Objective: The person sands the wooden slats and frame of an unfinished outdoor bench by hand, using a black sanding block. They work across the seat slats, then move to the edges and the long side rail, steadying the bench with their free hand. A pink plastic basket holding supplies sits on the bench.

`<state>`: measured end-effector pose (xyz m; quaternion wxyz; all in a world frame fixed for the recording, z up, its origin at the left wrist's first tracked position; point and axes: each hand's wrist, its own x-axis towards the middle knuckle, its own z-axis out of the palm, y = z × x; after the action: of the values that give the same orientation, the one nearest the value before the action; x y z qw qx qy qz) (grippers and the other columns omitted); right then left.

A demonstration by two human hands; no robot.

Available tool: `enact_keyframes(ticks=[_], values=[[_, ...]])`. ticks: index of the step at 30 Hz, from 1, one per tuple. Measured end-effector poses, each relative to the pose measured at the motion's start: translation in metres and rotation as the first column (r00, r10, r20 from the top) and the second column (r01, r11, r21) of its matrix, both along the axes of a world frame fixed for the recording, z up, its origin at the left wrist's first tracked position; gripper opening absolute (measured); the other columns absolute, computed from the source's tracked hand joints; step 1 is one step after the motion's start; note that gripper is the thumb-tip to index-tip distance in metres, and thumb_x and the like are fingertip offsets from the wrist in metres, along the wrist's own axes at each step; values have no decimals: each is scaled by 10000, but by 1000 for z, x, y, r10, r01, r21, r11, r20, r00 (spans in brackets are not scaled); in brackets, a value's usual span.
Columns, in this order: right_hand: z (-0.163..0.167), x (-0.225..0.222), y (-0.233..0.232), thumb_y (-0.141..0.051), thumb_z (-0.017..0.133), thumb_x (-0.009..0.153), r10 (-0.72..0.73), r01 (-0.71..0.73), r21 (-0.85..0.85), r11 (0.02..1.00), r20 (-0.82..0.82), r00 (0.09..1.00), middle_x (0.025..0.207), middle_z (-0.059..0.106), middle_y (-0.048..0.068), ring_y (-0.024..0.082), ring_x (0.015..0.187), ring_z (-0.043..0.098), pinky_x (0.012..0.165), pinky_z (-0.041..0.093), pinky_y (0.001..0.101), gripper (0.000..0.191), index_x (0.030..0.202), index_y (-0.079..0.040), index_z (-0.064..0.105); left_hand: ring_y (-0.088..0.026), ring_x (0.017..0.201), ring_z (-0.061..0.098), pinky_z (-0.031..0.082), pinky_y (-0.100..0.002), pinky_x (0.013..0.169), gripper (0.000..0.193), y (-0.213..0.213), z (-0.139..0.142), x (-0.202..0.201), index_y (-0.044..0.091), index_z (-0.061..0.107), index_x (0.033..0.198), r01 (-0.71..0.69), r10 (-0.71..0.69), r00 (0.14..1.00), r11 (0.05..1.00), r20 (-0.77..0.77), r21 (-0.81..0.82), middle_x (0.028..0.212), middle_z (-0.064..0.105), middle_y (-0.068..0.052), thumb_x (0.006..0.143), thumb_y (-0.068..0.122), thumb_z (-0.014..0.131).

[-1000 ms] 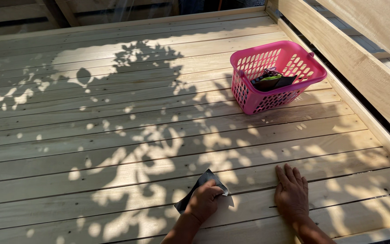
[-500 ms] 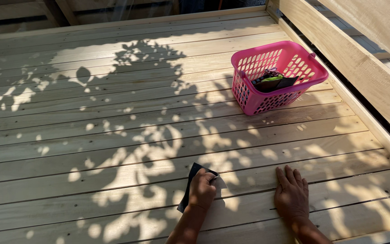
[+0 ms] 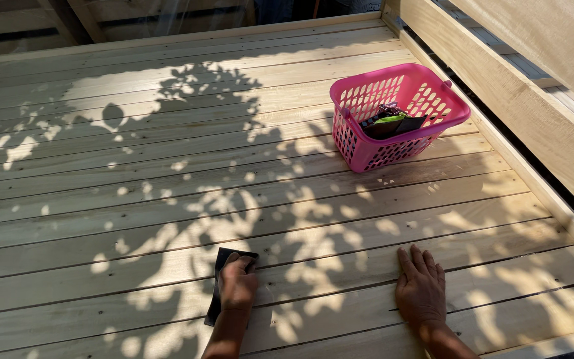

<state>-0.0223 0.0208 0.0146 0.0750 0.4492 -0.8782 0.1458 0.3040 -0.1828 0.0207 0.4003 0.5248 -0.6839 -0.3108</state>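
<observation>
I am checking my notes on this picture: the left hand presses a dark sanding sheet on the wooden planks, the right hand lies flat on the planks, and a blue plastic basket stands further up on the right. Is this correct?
Not quite: the head view shows the basket is pink, not blue. The rest holds: the left hand presses the dark sanding sheet on the wooden planks, and the right hand lies flat on them.

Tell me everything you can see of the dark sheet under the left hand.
The dark sheet is thin, flat and roughly rectangular, black or dark grey, possibly sandpaper. It lies flat on a pale plank of the wooden deck, in dappled shade. The left hand presses on it from above, covering its right part; its left edge and upper corners show.
</observation>
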Motion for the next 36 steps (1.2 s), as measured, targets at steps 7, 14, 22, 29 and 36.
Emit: enact_keyframes(ticks=[7,14,22,29,36], values=[[-1,-4,1,-240,441,976,34,-34,-22,999,-3,999,1609,413,34,271,1535,283,1253,173,457,522,1494,-275,500,-320,946,682,553,-418,809,258,-15,24,-46,124,768,919,598,-526,715,802,461,-13,967,673,-64,816,-44,601],[-4,-2,1,-254,457,964,-1,1,17,1000,-10,1000,1601,410,41,274,1522,282,1240,177,458,530,1491,-277,498,-295,932,678,550,-413,792,278,-22,32,-9,125,759,939,646,-574,658,763,488,28,958,655,-56,783,-41,599],[-3,-2,3,-234,490,941,11,-11,-29,1000,3,1000,1593,431,39,273,1518,309,1236,196,459,538,1477,-282,515,-294,952,678,542,-403,808,362,-28,35,-32,117,766,952,682,-641,612,724,463,101,985,670,-36,715,-94,591],[-1,1,3,-243,503,941,-9,9,11,1000,-3,1000,1589,426,48,287,1510,315,1230,198,467,536,1475,-280,511,-293,909,690,555,-397,793,280,-25,34,-40,112,770,926,709,-658,611,702,440,65,979,684,-39,778,-70,617],[-2,0,4,-260,481,945,15,-15,3,1000,-11,1000,1603,409,33,275,1524,293,1242,187,452,548,1492,-291,490,-278,923,698,555,-386,815,343,-34,42,-31,114,773,937,694,-689,582,697,432,177,987,698,-38,739,-104,597]])
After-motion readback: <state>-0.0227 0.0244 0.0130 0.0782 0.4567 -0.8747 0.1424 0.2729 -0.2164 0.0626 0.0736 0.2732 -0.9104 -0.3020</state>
